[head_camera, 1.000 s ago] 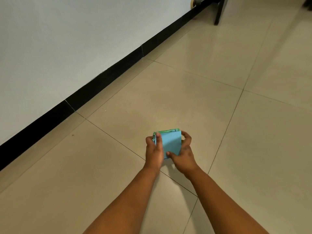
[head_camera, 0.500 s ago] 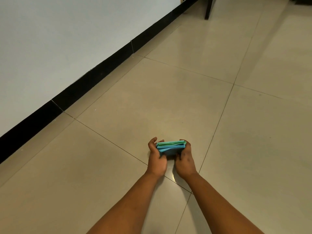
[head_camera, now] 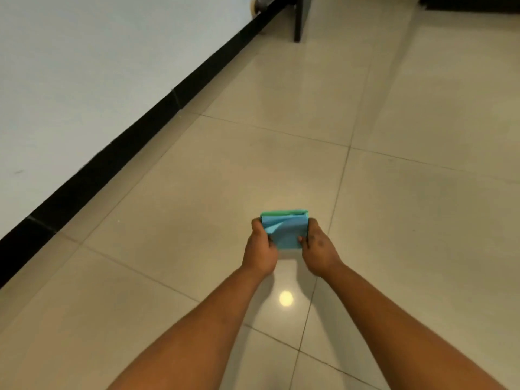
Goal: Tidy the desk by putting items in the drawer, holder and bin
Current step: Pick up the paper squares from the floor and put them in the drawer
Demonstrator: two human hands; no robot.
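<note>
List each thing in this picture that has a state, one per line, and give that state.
Stack of blue and green square paper notes: held above the floor between both hands, blue top sheet creased.
Left hand: grips the stack's left edge.
Right hand: grips the stack's right edge.
Glossy beige tiled floor: reflects a round light.

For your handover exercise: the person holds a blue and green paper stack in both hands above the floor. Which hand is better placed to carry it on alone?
Probably the right hand: its grip wraps the blue and green paper stack along its side, thumb on top. The left hand holds only the opposite edge. The difference is slight.
</note>
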